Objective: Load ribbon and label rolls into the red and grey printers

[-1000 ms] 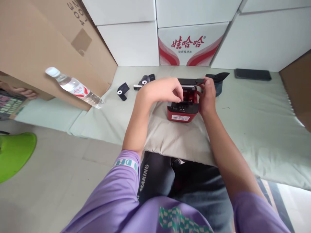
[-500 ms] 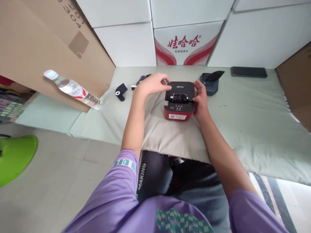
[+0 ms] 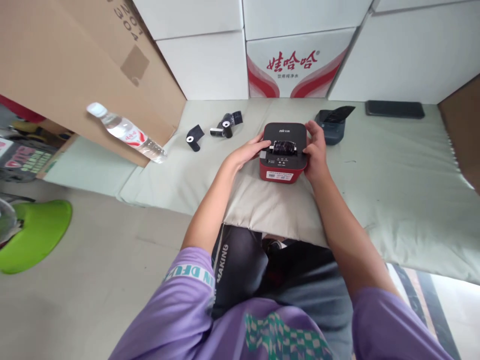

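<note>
Since half a second ago my left hand [image 3: 245, 151] has slid from the back corner of the lid down to the left side of the small red label printer with the black top [image 3: 283, 152], and a second ago that lid stood up open where it now lies shut. Now my left hand lies open against the printer's left edge, fingertips touching near the dark roll showing in the slot, not clenched round anything. My right hand [image 3: 316, 150] cups the printer's right side, fingers curled over the top edge and the thumb low on the side, so the printer is held between both hands. It sits on a beige cushion [image 3: 270, 207], which lies on the pale green padded mat [image 3: 405, 170] in front of my knees. Just behind my right hand is a second, grey-blue printer with its black lid raised [image 3: 332, 125]. To the left, well apart from the printer, lie a few small black ribbon rolls [image 3: 225, 126] on the mat. A clear plastic water bottle with a red label [image 3: 125, 132] lies tilted against the brown cardboard box [image 3: 67, 65]. A dark flat phone [image 3: 395, 109] rests near the white cartons [image 3: 300, 60] at the back
</note>
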`<state>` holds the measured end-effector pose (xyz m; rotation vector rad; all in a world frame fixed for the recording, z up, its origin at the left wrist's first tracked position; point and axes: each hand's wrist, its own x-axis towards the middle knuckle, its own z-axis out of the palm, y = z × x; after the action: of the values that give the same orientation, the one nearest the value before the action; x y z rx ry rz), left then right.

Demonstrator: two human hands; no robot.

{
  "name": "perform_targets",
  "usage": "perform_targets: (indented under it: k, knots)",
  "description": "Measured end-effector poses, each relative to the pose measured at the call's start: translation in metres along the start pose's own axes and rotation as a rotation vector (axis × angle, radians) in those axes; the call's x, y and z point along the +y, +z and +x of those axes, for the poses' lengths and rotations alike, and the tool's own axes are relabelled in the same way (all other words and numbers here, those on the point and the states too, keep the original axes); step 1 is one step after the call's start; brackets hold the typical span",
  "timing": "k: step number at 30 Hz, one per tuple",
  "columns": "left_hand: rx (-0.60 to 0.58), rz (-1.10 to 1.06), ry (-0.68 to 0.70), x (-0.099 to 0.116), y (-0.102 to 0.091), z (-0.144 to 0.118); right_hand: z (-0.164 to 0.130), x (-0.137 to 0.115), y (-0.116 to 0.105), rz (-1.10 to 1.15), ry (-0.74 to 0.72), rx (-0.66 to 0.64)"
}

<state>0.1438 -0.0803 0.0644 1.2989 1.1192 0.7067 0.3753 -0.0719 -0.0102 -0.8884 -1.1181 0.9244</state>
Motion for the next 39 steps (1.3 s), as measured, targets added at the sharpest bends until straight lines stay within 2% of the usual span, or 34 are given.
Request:
perform_targets:
  k: [10,16,21,24,28,30,32,35,39]
  knots:
    - [0.048,-0.096,-0.017,-0.006,0.006,-0.003,-0.002,0.002,0.006,-0.020,-0.051,-0.013]
    - [0.134,-0.376,0.153,-0.024,0.025,0.006,0.000,0.020,-0.002,0.096,-0.046,0.061]
    - [0.150,-0.505,0.207,-0.034,0.032,0.006,0.004,0.025,-0.009,-0.002,-0.008,0.009]
    - [0.165,-0.469,0.271,-0.040,0.035,-0.009,-0.011,0.011,-0.010,-0.077,0.068,-0.004]
    - [0.145,-0.351,0.388,-0.050,0.049,-0.031,-0.059,-0.021,-0.006,-0.213,0.089,-0.106]
    - [0.165,-0.373,0.361,-0.051,0.057,-0.035,-0.080,-0.034,-0.002,-0.310,0.054,-0.152]
    - [0.180,-0.444,0.311,-0.046,0.063,-0.033,-0.088,-0.042,0.003,-0.418,-0.016,-0.152]
    - [0.179,-0.502,0.277,-0.028,0.060,-0.015,-0.070,-0.045,0.009,-0.516,-0.081,-0.091]
    - [0.171,-0.540,0.317,0.007,0.043,0.038,-0.004,-0.039,0.013,-0.596,-0.142,-0.056]
